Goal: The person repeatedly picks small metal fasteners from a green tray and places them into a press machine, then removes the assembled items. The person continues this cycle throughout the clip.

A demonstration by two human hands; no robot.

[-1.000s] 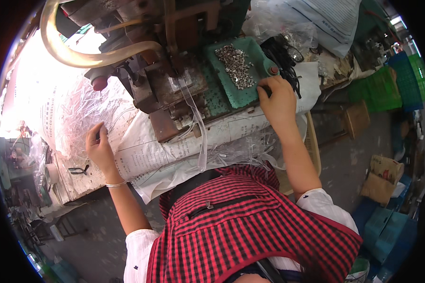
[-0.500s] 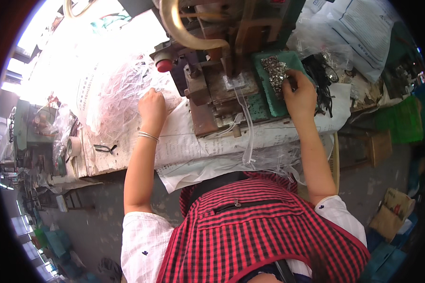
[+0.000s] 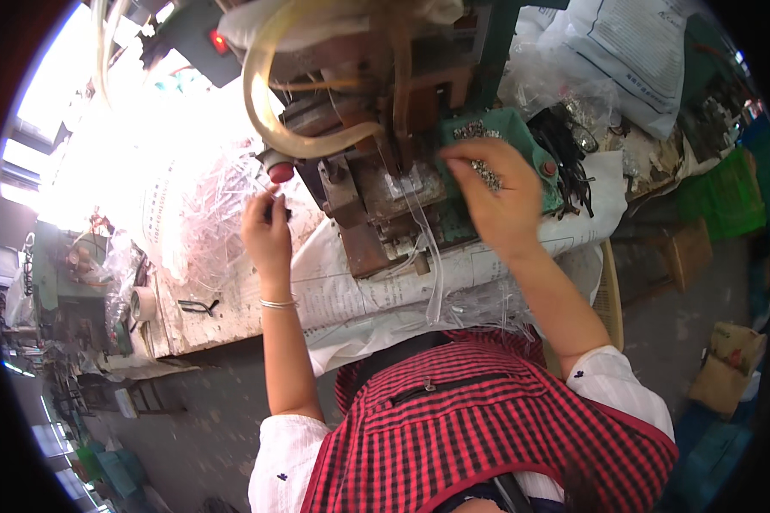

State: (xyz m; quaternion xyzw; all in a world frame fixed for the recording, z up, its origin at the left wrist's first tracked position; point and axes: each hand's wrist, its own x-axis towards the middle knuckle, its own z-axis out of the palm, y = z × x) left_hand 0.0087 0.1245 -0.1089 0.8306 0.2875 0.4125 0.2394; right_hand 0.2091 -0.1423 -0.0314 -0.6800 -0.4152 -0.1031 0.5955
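Note:
My left hand (image 3: pixel 267 229) is raised beside the rusty press machine (image 3: pixel 359 171), fingers pinched on a clear plastic strip (image 3: pixel 222 205) from the heap on the bench. My right hand (image 3: pixel 496 201) hovers over the green tray (image 3: pixel 522 137) of small metal parts (image 3: pixel 486 173), fingers curled near the parts; whether it holds any is unclear. A clear strip (image 3: pixel 428 248) hangs from the machine's die down over the bench edge.
A red knob (image 3: pixel 281 172) and yellowish hoses (image 3: pixel 316 145) stick out of the machine. White sacks (image 3: pixel 624 60) and black parts (image 3: pixel 565 154) lie at the right. Scissors (image 3: pixel 198 305) rest on the bench. Green crates (image 3: pixel 727 197) stand on the floor.
My view has swung, shifting the machine toward the centre. My left hand lifted from the paper-covered bench to the plastic strips. My right hand stayed at the green tray.

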